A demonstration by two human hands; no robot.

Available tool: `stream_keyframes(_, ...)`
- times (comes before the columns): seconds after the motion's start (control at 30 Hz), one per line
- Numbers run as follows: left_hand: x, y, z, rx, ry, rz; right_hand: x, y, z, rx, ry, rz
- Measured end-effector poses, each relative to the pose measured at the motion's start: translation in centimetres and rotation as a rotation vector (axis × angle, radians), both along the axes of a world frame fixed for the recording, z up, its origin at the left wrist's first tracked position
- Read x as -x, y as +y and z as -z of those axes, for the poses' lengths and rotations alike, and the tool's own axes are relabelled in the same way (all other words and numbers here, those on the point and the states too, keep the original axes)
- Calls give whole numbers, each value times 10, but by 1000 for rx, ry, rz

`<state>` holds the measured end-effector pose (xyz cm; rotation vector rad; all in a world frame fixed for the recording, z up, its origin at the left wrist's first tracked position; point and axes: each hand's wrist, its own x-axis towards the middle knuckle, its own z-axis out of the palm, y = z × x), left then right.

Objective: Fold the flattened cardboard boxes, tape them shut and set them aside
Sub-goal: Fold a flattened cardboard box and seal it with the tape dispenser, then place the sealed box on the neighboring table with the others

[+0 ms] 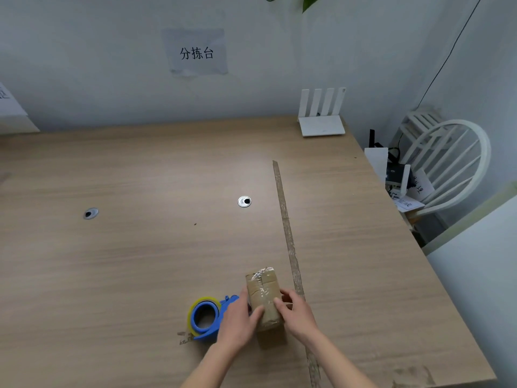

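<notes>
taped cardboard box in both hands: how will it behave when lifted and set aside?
The cardboard box is small, held between left hand and right hand, so probably light. Glossy tape on top may be slick. Flat faces suggest it won't roll, though it could tip.

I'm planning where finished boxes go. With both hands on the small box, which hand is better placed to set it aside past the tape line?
Probably the right hand: it grips the taped box on the side nearest the tape line. The left hand sits beside the tape dispenser.
</notes>
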<state>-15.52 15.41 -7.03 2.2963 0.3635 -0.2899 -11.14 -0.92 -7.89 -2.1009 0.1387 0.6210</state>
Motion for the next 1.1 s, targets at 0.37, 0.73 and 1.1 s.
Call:
stream_keyframes(0.37,-51,-3,-94,234,-186,-124,-61,1,-137,-285,30,67)
stream_keyframes(0.73,-60,14,-277,545,-442,-239,-60,3,-302,-344,-329,-5)
stream_keyframes(1.1,-17,43,-363,527,-612,-127,-31,3,-391,-323,-603,-329)
